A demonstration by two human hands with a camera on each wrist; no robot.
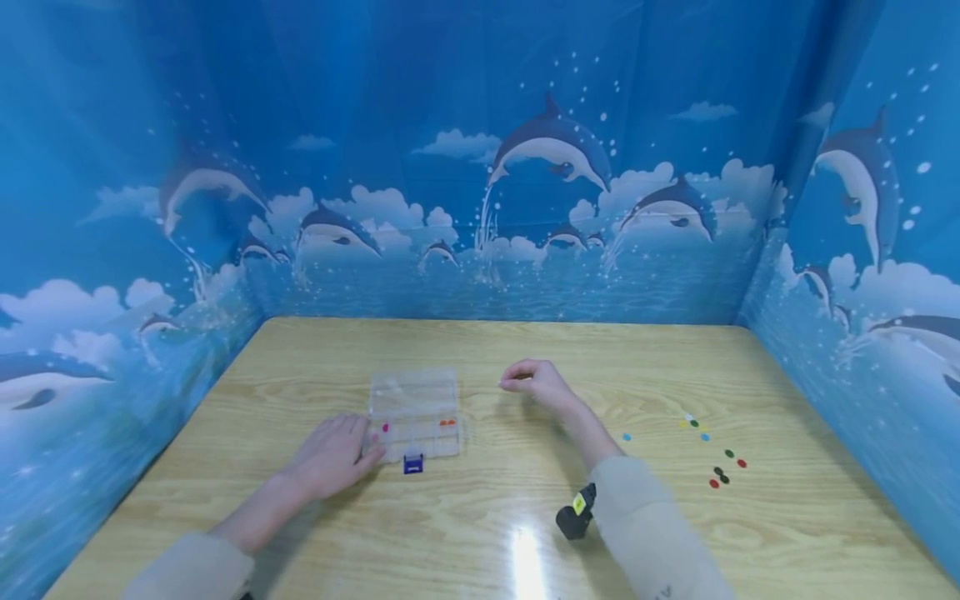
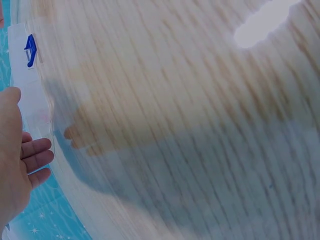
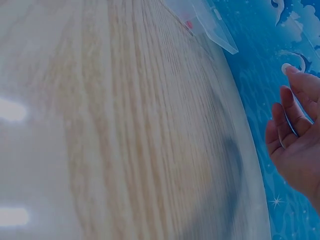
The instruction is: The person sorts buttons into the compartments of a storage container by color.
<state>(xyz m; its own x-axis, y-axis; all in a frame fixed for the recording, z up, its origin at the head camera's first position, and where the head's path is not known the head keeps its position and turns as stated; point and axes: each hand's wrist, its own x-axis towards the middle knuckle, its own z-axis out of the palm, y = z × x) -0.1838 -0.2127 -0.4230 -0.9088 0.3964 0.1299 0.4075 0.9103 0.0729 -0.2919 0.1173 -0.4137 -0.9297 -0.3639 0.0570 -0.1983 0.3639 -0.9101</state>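
Note:
A clear plastic compartment box [image 1: 414, 390] lies with its lid raised on the far side. Several orange discs [image 1: 447, 422] sit in a right compartment, and a pink disc [image 1: 386, 427] is at the left. A blue latch [image 1: 413, 464] is on the near edge. My left hand [image 1: 333, 457] rests at the box's left side with its fingers extended; whether it presses on the box is hard to tell. To the right of the box, above the table, my right hand [image 1: 542, 385] pinches a small white disc [image 3: 285, 69] between thumb and fingertip.
Loose discs in several colours lie on the wooden table [image 1: 487, 517] at the right, among them a red disc [image 1: 742, 463] and a dark green disc [image 1: 729, 453]. A blue disc [image 1: 627, 437] lies nearer the right forearm. A dolphin-print curtain [image 1: 420, 183] stands around the table.

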